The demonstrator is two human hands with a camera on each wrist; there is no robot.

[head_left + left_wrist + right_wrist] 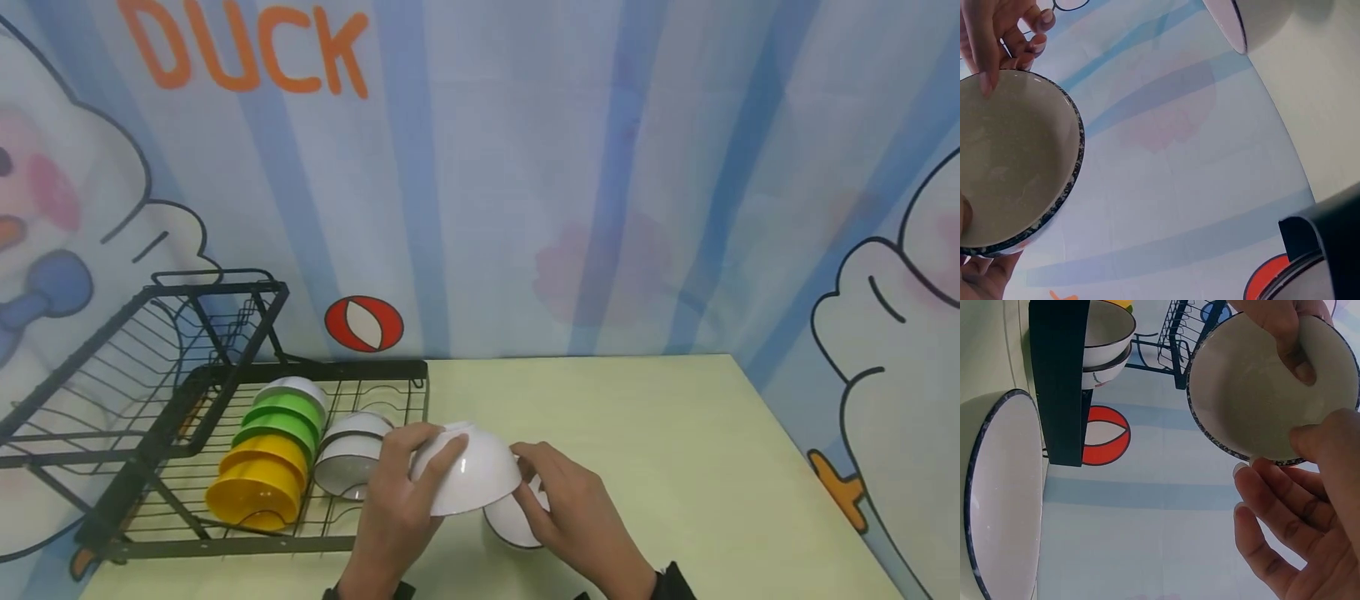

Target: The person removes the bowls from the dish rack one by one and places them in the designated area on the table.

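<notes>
A white bowl [476, 475] with a dark speckled rim is tilted above the table, its foot facing up and away. My left hand [408, 479] grips it by the left side, and its thumb reaches inside in the right wrist view. At the opposite rim my right hand [573, 508] pinches the edge, thumb [1307, 442] inside and fingers outside. Another white bowl [510, 525] sits on the table below, partly hidden by my right hand. The inside of the held bowl [1016, 162] shows plain white in the left wrist view.
To the left stands a black wire dish rack [232, 546] with a raised upper basket [97, 367]. Inside it, yellow bowls [255, 496], green bowls [285, 412] and a white one lean in a row. White bowls [352, 454] stand beside them. A printed curtain [495, 208] hangs behind the table [712, 467].
</notes>
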